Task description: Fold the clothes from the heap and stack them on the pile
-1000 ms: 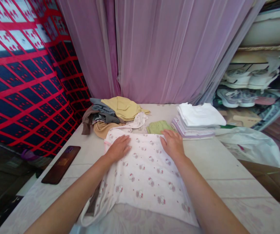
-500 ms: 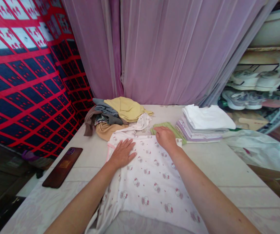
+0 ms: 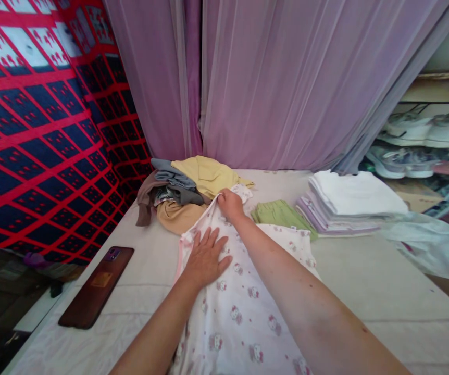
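Observation:
A white garment printed with small cartoon cats (image 3: 244, 297) lies spread over the bed in front of me. My left hand (image 3: 204, 260) rests flat on its upper left part, fingers spread. At the garment's top edge, my right hand (image 3: 230, 205) pinches the fabric and lifts it a little, beside the clothes pile. Behind my right forearm lies a folded green cloth (image 3: 283, 214), partly under the garment's top edge.
A heap of yellow, grey, brown and tan clothes (image 3: 204, 174) is at the back left. Folded white and lilac clothes (image 3: 357, 195) are stacked at the right. A phone (image 3: 97, 286) lies at the left. Shoes (image 3: 408, 161) fill a rack behind the stack.
My right hand has moved left from the garment's top right part and taken hold of its top edge, pulling it up. My left hand stays flat on the fabric. The view has shifted slightly.

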`<state>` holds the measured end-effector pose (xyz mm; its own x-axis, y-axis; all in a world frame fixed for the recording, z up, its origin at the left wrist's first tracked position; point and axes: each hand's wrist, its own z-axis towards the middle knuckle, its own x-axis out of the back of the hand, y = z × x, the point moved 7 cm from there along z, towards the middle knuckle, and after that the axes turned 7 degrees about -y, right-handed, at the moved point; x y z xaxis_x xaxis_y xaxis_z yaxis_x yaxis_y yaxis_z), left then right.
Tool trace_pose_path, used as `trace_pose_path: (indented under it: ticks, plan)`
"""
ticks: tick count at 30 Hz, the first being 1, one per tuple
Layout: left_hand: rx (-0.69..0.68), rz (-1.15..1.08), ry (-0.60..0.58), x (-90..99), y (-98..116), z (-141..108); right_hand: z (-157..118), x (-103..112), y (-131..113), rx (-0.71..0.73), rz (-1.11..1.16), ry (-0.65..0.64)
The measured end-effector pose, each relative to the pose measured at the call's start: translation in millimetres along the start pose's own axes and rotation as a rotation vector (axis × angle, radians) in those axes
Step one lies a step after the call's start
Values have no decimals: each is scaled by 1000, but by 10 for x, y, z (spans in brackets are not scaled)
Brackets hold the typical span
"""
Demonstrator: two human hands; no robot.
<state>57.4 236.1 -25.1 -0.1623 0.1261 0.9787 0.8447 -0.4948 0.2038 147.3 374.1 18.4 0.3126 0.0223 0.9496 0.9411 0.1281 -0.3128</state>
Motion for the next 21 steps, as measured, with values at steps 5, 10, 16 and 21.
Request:
trace_pose_path:
  ticks: [5, 10, 16, 21]
  plan:
    - [37, -12, -14, -24, -30, 10, -59, -190, -100, 159, 49, -72]
    - [41, -31, -33, -18, -38, 12, -598, 67, 35, 276, 59, 112]
    - [53, -32, -83, 5, -33, 35, -1433, 109, 872, 58, -164, 77]
    - [83, -20, -183, 51, -36, 73, -1735, 158, 1230, -64, -262, 106]
